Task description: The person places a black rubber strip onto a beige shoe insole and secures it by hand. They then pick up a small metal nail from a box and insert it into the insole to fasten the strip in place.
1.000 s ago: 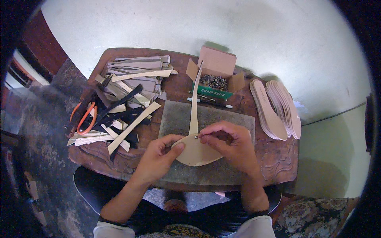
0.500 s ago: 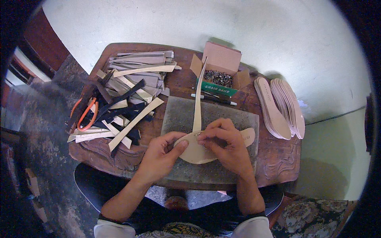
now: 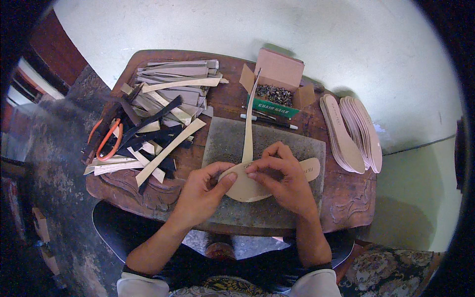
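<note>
Take the grey stone slab (image 3: 220, 141) in the middle of the wooden table (image 3: 346, 198) as your landmark and read across from its left. Off its left edge lies a loose heap of strips (image 3: 158, 114), tan, grey and dark, with orange-handled scissors (image 3: 106, 138) at the far left of that heap; none of it touches your hands. Over the slab's front left part sits your left hand (image 3: 203, 190), thumb pointing right and pressed onto the left end of the tan insole (image 3: 245, 185), fingers curled under its near edge, so that hand is closed on the insole. The insole lies flat on the slab with its long axis running left to right, tilted slightly up toward the right, its rounded far end showing past your knuckles near the slab's right edge. From about the insole's middle 1 tan strap (image 3: 249, 114) stands up and runs away from you, across the slab's back edge toward the open cardboard box of small metal nails (image 3: 274, 94) behind it, so the strap's axis crosses the insole's nearly at a right angle. Your right hand (image 3: 282, 175) covers the insole's centre and pinches the foot of that strap with its fingertips; it is the nearer hand to the joint. 2 pens (image 3: 269, 119) lie just behind the slab, and a stack of pale insoles (image 3: 351, 133) lies well apart to its right.
</note>
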A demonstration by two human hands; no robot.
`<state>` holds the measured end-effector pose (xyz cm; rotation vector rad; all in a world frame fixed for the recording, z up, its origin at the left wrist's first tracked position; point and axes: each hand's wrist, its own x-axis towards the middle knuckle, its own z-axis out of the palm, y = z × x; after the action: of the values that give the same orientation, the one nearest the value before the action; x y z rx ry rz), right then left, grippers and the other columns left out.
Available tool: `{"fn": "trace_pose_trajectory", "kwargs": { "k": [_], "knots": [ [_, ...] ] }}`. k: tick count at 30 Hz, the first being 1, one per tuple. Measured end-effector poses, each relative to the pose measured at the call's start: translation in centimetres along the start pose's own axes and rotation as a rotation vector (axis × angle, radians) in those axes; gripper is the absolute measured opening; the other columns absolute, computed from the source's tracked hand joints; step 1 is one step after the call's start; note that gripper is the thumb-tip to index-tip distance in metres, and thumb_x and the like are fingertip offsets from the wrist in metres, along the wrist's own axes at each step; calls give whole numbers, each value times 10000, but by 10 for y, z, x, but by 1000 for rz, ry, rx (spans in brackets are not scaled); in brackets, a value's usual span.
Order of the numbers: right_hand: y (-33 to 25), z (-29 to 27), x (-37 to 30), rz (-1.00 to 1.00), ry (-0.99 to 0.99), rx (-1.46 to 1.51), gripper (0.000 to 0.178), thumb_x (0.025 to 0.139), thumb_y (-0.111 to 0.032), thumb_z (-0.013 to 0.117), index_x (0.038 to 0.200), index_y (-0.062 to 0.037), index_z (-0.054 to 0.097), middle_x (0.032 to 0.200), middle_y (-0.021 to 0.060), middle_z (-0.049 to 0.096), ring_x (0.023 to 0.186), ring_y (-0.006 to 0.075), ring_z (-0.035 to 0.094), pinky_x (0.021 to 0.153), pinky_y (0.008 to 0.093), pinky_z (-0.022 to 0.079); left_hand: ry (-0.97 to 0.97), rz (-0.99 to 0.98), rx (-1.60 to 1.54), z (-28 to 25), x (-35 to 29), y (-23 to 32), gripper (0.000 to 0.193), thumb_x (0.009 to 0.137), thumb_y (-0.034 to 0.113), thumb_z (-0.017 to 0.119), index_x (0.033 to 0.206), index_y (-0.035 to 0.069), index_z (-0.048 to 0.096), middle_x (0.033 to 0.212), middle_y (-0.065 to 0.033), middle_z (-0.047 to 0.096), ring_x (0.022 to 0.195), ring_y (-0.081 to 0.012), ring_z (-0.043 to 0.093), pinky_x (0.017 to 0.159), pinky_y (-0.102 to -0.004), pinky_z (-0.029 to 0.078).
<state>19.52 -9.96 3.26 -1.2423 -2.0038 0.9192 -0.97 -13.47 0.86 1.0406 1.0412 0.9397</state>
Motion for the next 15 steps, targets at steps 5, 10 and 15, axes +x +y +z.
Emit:
{"fn": "trace_pose_trajectory", "kwargs": {
  "k": [5,10,15],
  "knots": [
    [2,0,0,-9,-4,18,168,754,-30,762,910,-83,731,932,27,506,907,162,540,790,274,435,-1,-9,-20,0,0,-2,277,972,144,597,1180,-38,609,998,-62,683,902,-78,615,774,-234,504],
    [3,2,0,12,1,50,193,746,-103,769,930,-138,721,928,50,543,934,248,522,832,366,406,17,23,26,1,0,-3,280,973,162,599,1170,-37,614,965,-59,686,858,-72,610,735,-231,500],
    [5,2,1,10,34,79,359,761,-138,783,1090,-73,653,960,93,627,946,270,607,847,379,464,46,61,120,4,-1,0,272,973,178,601,1150,-27,625,925,-51,684,820,-67,600,696,-226,489]
  ]
}}
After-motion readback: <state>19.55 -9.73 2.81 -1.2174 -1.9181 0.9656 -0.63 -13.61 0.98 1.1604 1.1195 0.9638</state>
